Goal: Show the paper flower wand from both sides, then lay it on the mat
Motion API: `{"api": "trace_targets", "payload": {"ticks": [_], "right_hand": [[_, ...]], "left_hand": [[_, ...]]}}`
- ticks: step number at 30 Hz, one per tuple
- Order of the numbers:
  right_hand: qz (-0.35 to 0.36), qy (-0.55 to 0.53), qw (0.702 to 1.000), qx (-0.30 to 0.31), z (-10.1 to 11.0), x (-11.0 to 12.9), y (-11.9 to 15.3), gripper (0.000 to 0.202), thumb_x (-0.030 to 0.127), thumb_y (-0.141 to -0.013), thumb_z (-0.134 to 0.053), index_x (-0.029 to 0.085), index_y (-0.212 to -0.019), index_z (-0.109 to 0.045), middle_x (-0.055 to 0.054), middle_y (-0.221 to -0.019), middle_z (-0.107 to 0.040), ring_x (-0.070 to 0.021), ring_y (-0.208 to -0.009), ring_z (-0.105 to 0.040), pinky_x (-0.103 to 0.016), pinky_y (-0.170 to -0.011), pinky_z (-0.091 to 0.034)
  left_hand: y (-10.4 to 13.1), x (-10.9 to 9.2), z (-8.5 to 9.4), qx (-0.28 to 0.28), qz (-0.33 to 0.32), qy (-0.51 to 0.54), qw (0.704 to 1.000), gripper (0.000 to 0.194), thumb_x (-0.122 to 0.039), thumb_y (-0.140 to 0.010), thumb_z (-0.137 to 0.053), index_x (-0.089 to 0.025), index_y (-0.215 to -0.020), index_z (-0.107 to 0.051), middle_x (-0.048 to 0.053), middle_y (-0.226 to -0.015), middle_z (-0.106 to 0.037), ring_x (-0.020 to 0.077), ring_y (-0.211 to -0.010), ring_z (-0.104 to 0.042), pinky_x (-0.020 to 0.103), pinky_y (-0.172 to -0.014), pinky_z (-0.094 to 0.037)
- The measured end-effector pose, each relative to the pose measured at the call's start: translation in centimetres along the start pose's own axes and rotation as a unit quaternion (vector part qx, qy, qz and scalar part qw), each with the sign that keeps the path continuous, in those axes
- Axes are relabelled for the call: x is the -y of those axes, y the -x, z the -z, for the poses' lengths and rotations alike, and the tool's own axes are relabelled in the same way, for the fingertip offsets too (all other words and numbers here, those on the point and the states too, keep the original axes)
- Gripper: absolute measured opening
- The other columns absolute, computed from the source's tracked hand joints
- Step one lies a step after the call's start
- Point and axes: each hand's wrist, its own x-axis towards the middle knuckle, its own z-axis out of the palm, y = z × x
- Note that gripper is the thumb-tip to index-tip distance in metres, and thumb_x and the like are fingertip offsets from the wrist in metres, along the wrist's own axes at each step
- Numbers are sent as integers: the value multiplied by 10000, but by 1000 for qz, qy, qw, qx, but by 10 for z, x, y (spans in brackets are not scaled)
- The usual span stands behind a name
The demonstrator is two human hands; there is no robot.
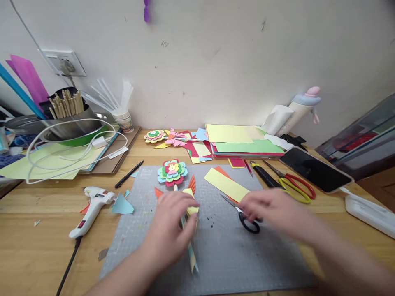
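Note:
My left hand [174,224] is curled around the striped rolled-paper stem [191,257] of a paper flower [172,172], with thumb and fingers on either side. A folded yellow paper piece [191,202] shows at its fingertips, and orange pleated leaves [191,185] stick out beyond. Layered blue, green, red and yellow petals form the flower head. Blurred by motion, my right hand [262,205] is over the black-handled scissors [249,224], its fingers bent at the handles. Whether it grips them is unclear. Beside the blades lies a yellow paper strip [226,183] over an orange one.
A grey cutting mat [222,263] covers the table's middle. On the left are a glue gun [92,209], blue paper scraps [122,204] and a black pen [129,174]. Rightward lie a cutter [264,174], red-yellow scissors [296,185] and a phone [314,169]. Coloured paper [230,133] is stacked behind.

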Motion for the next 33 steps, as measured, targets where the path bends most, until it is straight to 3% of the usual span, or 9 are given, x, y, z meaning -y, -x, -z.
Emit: {"api": "trace_targets", "payload": {"ticks": [2,3,4,6,9,12,20,29,33], "right_hand": [[-39,146,957,-246,58,-18,-16,303,479,-795,-574,233,-885,-726,-111,-921,-695,-255,-863,-612,-381,-748,-433],[-49,232,904,-357,83,-30,-25,361,481,-810,-542,236,-1022,-700,-141,-1033,-673,-286,-968,-587,-415,-804,-415],[-66,321,857,-397,103,-44,-33,458,483,-808,-532,220,-1166,-642,-193,-1177,-614,-328,-1099,-528,-460,-858,-384],[-142,438,791,-402,132,-75,-48,702,592,-788,-509,180,-1356,-486,-286,-1352,-456,-420,-1262,-360,-563,-888,-307],[-225,463,786,-343,147,-114,-61,928,726,-719,-493,169,-1447,-347,-312,-1338,-443,-457,-1201,-394,-574,-858,-278],[-243,470,778,-339,147,-133,-64,770,636,-786,-452,226,-1432,-363,-264,-1285,-498,-420,-1146,-445,-532,-818,-280],[-210,485,761,-376,151,-148,-64,675,503,-774,-518,176,-1358,-430,-230,-1256,-542,-356,-1153,-456,-476,-821,-295],[-238,503,748,-361,153,-146,-66,700,618,-715,-517,206,-1279,-462,-204,-1207,-580,-374,-1118,-520,-517,-859,-384],[-242,463,795,-308,177,-150,-66,748,672,-662,-534,212,-1251,-494,-199,-1201,-609,-407,-1054,-577,-524,-805,-457]], "left_hand": [[2,-8,-2,128,-52,-39,990,213,-184,-871,-522,-262,-1053,-599,35,-1042,-663,243,-998,-565,460,-962,-315],[3,-11,-3,176,-73,-48,980,221,-195,-863,-545,-255,-1068,-598,35,-1067,-656,241,-1012,-561,461,-978,-303],[3,-13,-4,222,-86,-58,969,195,-216,-844,-586,-244,-1035,-609,32,-1054,-652,241,-1002,-561,462,-985,-299],[5,-15,-7,295,-100,-74,947,186,-307,-767,-709,-222,-914,-634,28,-999,-640,252,-965,-561,453,-963,-328],[6,-13,-11,347,-85,-118,927,357,-375,-586,-856,-196,-802,-636,36,-957,-618,275,-916,-556,428,-859,-403],[7,-12,-14,358,-71,-148,919,367,-331,-593,-863,-181,-843,-639,45,-979,-619,269,-899,-567,394,-774,-441],[6,-19,-10,380,-89,-186,902,259,-358,-699,-800,-173,-801,-651,50,-947,-644,264,-877,-604,385,-729,-478],[3,-23,-7,436,-21,-176,882,130,-266,-785,-717,-162,-827,-650,55,-973,-657,247,-900,-615,357,-726,-524],[2,-26,-3,431,-24,-174,885,40,-171,-841,-607,-156,-822,-639,53,-965,-651,225,-893,-610,345,-750,-529]]}}
